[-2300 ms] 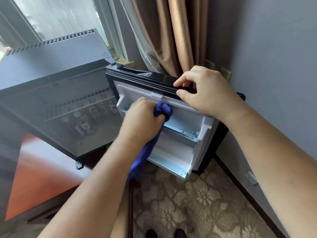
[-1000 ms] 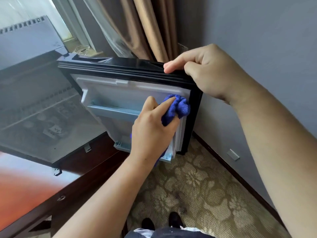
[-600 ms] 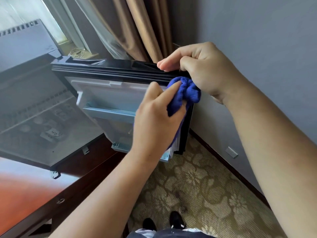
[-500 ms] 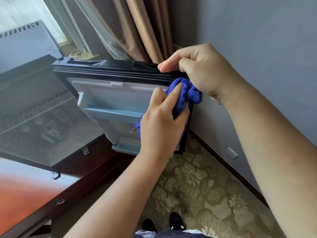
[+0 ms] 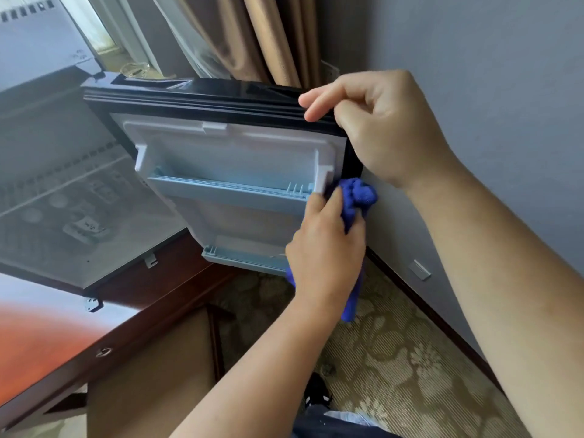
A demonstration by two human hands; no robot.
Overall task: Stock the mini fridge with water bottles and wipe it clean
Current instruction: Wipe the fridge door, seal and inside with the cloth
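Fridge door (image 5: pixel 227 159): stands swung open, its white inner liner facing the camera, a black seal round the edge; it is the landmark for the lines below.
Mini fridge body (image 5: pixel 47 147): left of the door, dark and glossy; no bottles can be made out in it.
Upper door shelf (image 5: pixel 227 189): pale blue rail across the middle of the door liner, nothing visible in it.
Lower door shelf (image 5: pixel 243 256): at the door's bottom edge, nothing visible in it.
Right hand (image 5: pixel 388 128): curled over the door's top right corner, fingers and thumb pinching the black edge.
Left hand (image 5: pixel 325 251): at the door's right edge, below the upper shelf's end, fingers closed round the cloth.
Blue cloth (image 5: pixel 358 194): bunched against the door's right edge, its tail hanging below the left hand.
Change: half a second ago the cloth was up at the top right corner under the right hand; it now sits lower down the same edge.
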